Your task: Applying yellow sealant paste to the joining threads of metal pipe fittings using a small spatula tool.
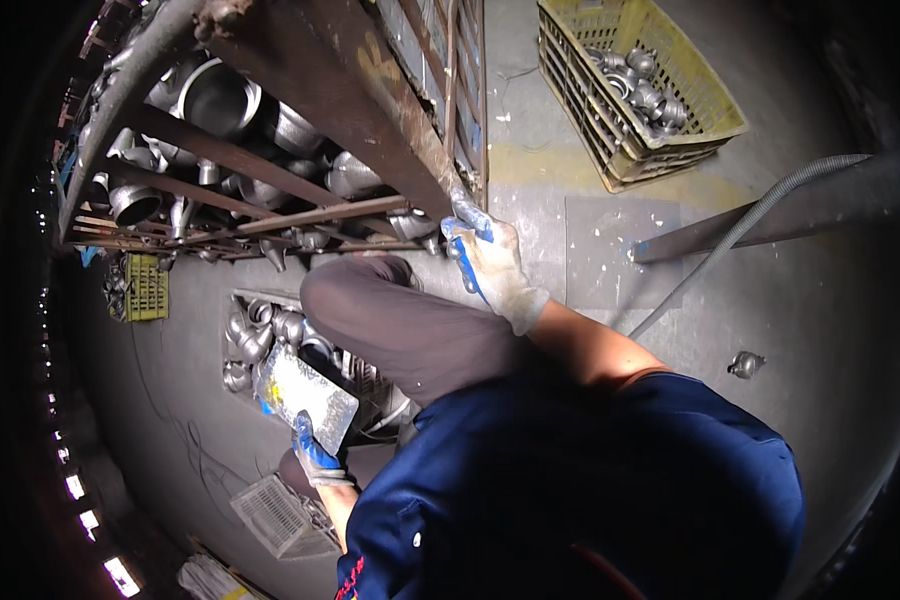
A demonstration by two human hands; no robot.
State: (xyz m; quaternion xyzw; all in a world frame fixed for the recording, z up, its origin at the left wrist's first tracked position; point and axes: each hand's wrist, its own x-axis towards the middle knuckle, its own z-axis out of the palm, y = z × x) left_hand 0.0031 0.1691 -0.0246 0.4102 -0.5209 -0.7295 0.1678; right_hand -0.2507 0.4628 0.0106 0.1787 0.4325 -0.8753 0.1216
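A yellow slatted plastic crate (638,90) stands far right; a smaller yellow plastic crate (146,287) sits at the left. No labels, signs or screens show.

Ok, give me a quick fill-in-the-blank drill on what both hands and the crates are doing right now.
1. The left hand grips a flat grey ____ by its lower corner.
2. The right hand reaches up to the rusty ____ full of metal pipe fittings.
3. The crate at upper right, with fittings inside, is ____ in colour.
4. Both hands wear ____.

Missing words: plate; rack; yellow; gloves
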